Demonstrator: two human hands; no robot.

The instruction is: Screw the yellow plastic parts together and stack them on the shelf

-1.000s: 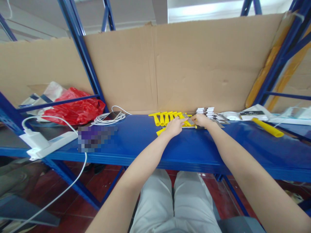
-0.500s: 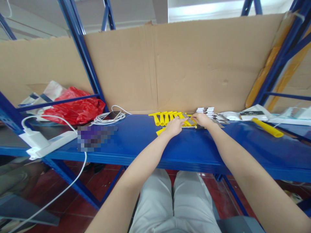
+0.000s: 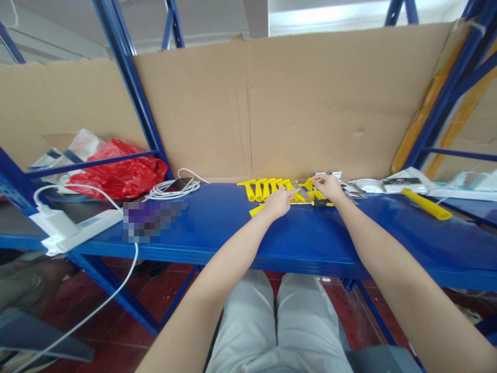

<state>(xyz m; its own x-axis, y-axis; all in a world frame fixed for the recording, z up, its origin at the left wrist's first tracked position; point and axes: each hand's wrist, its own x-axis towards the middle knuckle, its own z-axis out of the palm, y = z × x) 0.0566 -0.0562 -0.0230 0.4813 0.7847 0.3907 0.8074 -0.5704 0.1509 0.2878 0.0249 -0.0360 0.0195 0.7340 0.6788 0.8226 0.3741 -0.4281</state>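
My left hand (image 3: 277, 202) is closed around a yellow-handled scraper (image 3: 257, 210); its flat grey metal blade (image 3: 300, 190) points up and to the right. My right hand (image 3: 328, 186) is closed, fingertips pinched at a small yellow plastic piece (image 3: 309, 183) just beyond the blade. Below the blade lies a screwdriver (image 3: 320, 203) with a black and yellow handle, its thin shaft pointing left. Behind my left hand stands a row of several yellow T-shaped handles (image 3: 259, 190). More yellow pieces lie partly hidden between my hands.
Small white packets (image 3: 334, 175) and grey blades (image 3: 354, 190) lie behind my right hand. A yellow tube (image 3: 426, 204) rests farther right. On the left are a coiled white cable (image 3: 171, 190), a power strip (image 3: 91, 230) and a red plastic bag (image 3: 120, 168). Cardboard (image 3: 295, 109) backs the blue shelf.
My right hand has shifted slightly right and away from the blade. The yellow piece at its fingertips and more of the screwdriver handle now show. My left hand has stayed put.
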